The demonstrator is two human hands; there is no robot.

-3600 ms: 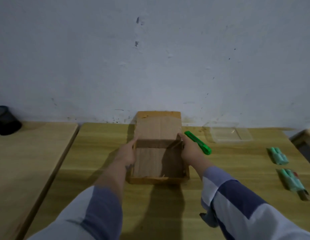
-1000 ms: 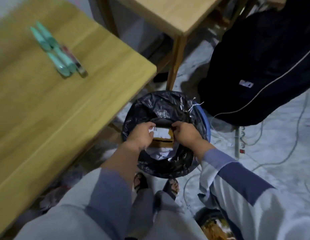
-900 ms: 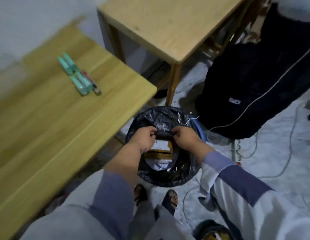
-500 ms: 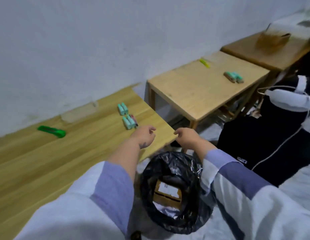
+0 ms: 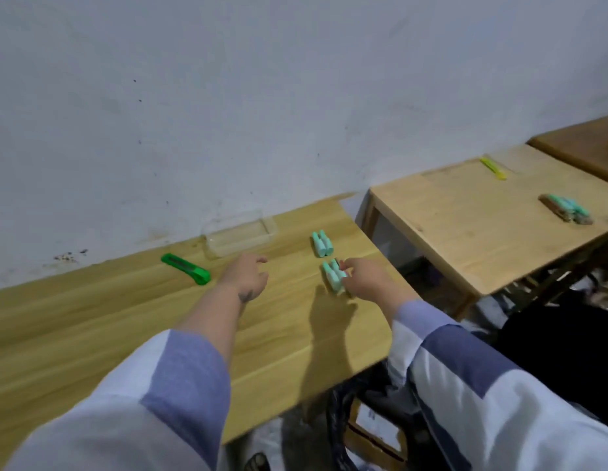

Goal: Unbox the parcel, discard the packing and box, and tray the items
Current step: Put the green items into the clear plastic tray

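Two packs of teal tubes lie near the right end of the wooden table (image 5: 125, 334). My right hand (image 5: 368, 280) has its fingers around the nearer teal pack (image 5: 333, 278), which rests on the tabletop. The farther teal pack (image 5: 322, 244) lies just behind it, untouched. My left hand (image 5: 246, 273) hovers over the table with its fingers apart, holding nothing, a little in front of the clear plastic tray (image 5: 239, 234) by the wall. The cardboard box (image 5: 370, 428) sits in the black bin bag (image 5: 340, 419) below the table's edge.
A green box cutter (image 5: 185, 268) lies left of the tray. A second table (image 5: 465, 232) to the right carries a yellow cutter (image 5: 493, 168) and another teal pack (image 5: 564, 207). A dark garment (image 5: 560, 348) lies at the right.
Both hands let go of the box in the bin bag and rose to the table. My view swung up from the bin; my right hand reached the nearer teal pack.
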